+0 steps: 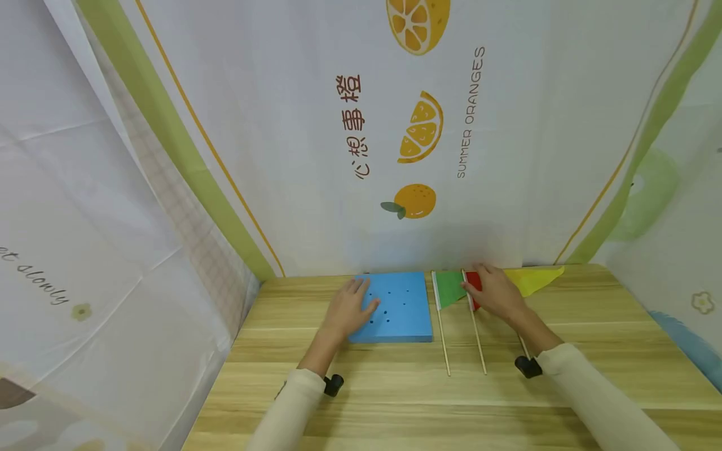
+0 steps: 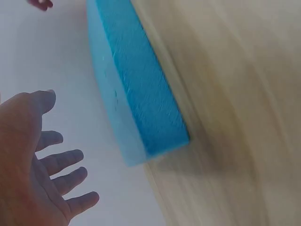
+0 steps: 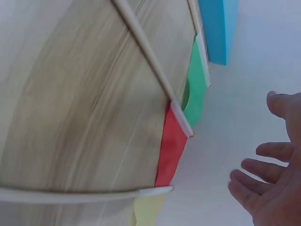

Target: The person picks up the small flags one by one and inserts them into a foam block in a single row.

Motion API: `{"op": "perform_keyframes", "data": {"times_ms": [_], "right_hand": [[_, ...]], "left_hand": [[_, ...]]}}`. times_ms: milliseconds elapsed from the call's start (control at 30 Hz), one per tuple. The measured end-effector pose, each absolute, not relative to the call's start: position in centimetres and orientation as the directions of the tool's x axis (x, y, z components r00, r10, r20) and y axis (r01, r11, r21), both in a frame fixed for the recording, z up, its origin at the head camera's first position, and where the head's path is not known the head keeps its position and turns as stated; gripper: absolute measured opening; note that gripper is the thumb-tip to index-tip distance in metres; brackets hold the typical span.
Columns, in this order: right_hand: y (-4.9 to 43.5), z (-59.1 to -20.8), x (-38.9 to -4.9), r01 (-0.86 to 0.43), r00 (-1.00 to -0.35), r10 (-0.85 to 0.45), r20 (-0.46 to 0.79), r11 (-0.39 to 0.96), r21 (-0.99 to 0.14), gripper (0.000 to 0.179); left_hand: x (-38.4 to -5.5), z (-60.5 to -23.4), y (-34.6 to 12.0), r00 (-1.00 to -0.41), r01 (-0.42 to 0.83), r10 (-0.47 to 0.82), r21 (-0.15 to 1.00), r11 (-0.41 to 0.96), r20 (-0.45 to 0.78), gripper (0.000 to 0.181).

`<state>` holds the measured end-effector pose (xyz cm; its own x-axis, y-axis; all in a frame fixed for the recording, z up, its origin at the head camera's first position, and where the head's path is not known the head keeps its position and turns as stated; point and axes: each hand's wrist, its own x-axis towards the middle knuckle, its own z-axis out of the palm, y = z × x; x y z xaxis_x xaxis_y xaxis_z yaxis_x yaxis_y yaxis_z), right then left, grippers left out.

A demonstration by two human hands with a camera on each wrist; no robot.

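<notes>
A blue foam block point(image 1: 414, 322) with several small holes in its top lies near the table's back edge. Over its left side is my left hand point(image 1: 345, 310), fingers extended; the left wrist view shows that hand point(image 2: 35, 165) apart from the block point(image 2: 146, 89), holding nothing. To the right lie three small flags on thin sticks: a green flag point(image 1: 449, 288), a red flag point(image 1: 475, 300) and a yellow flag point(image 1: 534, 281). My right hand point(image 1: 499, 294) hovers over the red flag and hides part of it. In the right wrist view its relaxed fingers point(image 3: 263, 170) are apart from the red flag point(image 3: 171, 148).
The wood-grain table point(image 1: 389, 394) reaches toward me. Behind it hangs a white cloth point(image 1: 293, 156) printed with oranges, and more cloth point(image 1: 113, 263) hangs at the left. Black wrist cameras sit on both wrists.
</notes>
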<state>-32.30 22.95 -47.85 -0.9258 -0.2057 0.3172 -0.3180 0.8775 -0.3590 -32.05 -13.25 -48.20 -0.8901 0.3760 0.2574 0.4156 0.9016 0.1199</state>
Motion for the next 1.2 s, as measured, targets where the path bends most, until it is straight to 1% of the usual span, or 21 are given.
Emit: {"op": "perform_keyframes", "data": {"times_ms": [67,200,267,467,567,800,1000,1200], "right_hand": [[22.6,-48.1,-32.2,-0.343,-0.912,-0.213,0.35,0.865,-0.367,0.06],[22.0,-48.5,-31.9,-0.367,-0.901,-0.229,0.369,0.855,-0.367,0.063],[21.6,-48.6,-31.6,-0.35,-0.915,-0.226,0.334,0.855,-0.382,0.062],[20.3,-49.0,-30.9,-0.277,-0.957,-0.2,0.21,0.845,-0.458,0.046],[19.6,-49.3,-30.7,-0.265,-0.962,-0.198,0.186,0.839,-0.476,0.044],[18.0,-50.6,-30.6,-0.219,-0.976,-0.187,0.114,0.844,-0.49,0.028],[17.1,-51.5,-30.3,-0.142,-0.988,-0.152,0.023,0.851,-0.506,0.03],[16.9,-52.2,-30.3,-0.133,-0.991,-0.13,0.04,0.856,-0.5,0.036]], "left_hand": [[-31.6,-48.5,-13.0,-0.879,0.437,0.393,0.123,0.891,0.272,0.064],[-30.6,-49.2,-12.6,-0.869,0.459,0.414,0.131,0.879,0.27,0.064],[-30.2,-49.5,-12.3,-0.863,0.474,0.426,0.142,0.869,0.272,0.063],[-29.2,-50.4,-11.8,-0.865,0.483,0.447,0.136,0.865,0.228,0.064],[-28.9,-50.7,-11.5,-0.871,0.478,0.449,0.13,0.869,0.2,0.065],[-28.5,-51.4,-11.0,-0.879,0.471,0.453,0.115,0.875,0.152,0.064],[-28.5,-51.9,-10.6,-0.887,0.461,0.451,0.108,0.881,0.103,0.063],[-28.5,-52.1,-10.4,-0.887,0.46,0.451,0.098,0.883,0.096,0.062]]}}
